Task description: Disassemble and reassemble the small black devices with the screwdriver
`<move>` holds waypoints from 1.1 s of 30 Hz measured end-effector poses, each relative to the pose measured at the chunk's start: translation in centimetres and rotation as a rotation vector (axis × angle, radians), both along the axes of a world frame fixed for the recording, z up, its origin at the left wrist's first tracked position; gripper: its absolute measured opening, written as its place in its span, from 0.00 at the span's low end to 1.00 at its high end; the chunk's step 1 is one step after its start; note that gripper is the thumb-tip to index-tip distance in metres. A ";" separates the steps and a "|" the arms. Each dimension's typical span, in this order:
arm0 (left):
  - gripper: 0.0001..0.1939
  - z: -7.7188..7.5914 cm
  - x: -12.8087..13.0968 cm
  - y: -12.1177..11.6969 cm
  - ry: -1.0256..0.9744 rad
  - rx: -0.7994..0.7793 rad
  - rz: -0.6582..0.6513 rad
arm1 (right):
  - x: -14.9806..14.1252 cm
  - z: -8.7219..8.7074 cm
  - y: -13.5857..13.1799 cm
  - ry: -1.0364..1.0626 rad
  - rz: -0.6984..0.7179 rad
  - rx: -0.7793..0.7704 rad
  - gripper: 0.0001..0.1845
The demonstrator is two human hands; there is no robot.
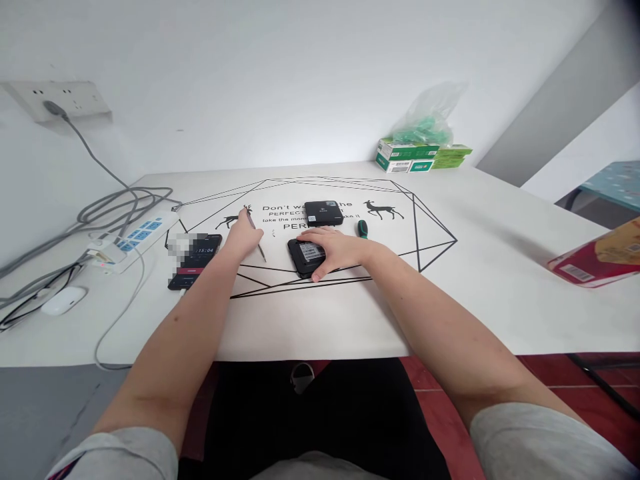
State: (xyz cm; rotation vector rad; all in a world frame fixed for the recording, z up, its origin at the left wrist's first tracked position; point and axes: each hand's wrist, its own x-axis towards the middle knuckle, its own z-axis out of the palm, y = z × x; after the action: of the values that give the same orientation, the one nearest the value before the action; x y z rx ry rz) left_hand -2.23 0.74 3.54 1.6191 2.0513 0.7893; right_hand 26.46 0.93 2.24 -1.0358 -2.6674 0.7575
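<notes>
My left hand (pixel 244 235) is closed around a thin metal rod (pixel 262 253), which looks like a screwdriver shaft, its tip pointing down at the table. My right hand (pixel 336 251) grips a flat black box (pixel 300 259) with a label on its upper face, fingers over the far edge and thumb at the near edge. Just beyond it lies another flat black piece (pixel 324 213), with small stickers on it. A short green-and-black screwdriver handle (pixel 363 229) rests to the right of that piece. Tiny bits, possibly screws (pixel 273 233), lie between my hands.
Left of my left arm lies a phone (pixel 203 257) with its screen lit. Farther left are a power strip (pixel 145 237), grey cables and a white earphone case (pixel 64 300). Green-and-white boxes (pixel 407 152) under a plastic bag stand by the wall. A red-and-yellow package (pixel 595 260) is at right.
</notes>
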 end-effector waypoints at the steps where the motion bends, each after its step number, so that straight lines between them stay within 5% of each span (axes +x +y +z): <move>1: 0.45 0.0 -0.2 0.0 0.107 -0.038 0.007 | -0.2 -0.1 0.0 0.022 0.005 0.020 0.65; 7: 0.23 0.0 0.1 -0.3 0.449 -0.191 0.036 | -1.5 -0.4 -0.7 0.137 0.062 0.064 0.55; 18: 0.25 0.0 0.4 -0.7 0.567 -0.103 0.029 | -2.4 -0.2 -1.5 0.139 0.019 0.093 0.48; 20: 0.29 0.4 0.7 -1.1 0.548 -0.002 -0.087 | -2.5 0.0 -1.6 0.158 0.008 0.088 0.46; 22: 0.37 0.8 1.0 -1.6 0.433 0.061 -0.366 | -2.5 0.2 -1.7 0.177 -0.014 0.078 0.45; 24: 0.45 1.0 1.4 -2.3 0.268 0.014 -0.710 | -2.5 0.2 -1.7 0.200 -0.038 0.065 0.44; 26: 0.47 0.9 2.0 -2.8 0.154 -0.073 -0.887 | -2.5 0.1 -1.6 0.232 -0.056 0.060 0.41; 33: 0.51 -0.7 3.3 -2.6 0.008 -0.035 -0.888 | -2.4 -0.1 -1.3 0.289 -0.083 0.012 0.40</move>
State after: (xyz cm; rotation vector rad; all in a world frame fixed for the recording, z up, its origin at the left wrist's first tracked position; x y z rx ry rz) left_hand 1.12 -1.88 2.82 2.2091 1.1090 0.4041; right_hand 24.07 -0.32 2.15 -0.9461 -2.3679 0.8061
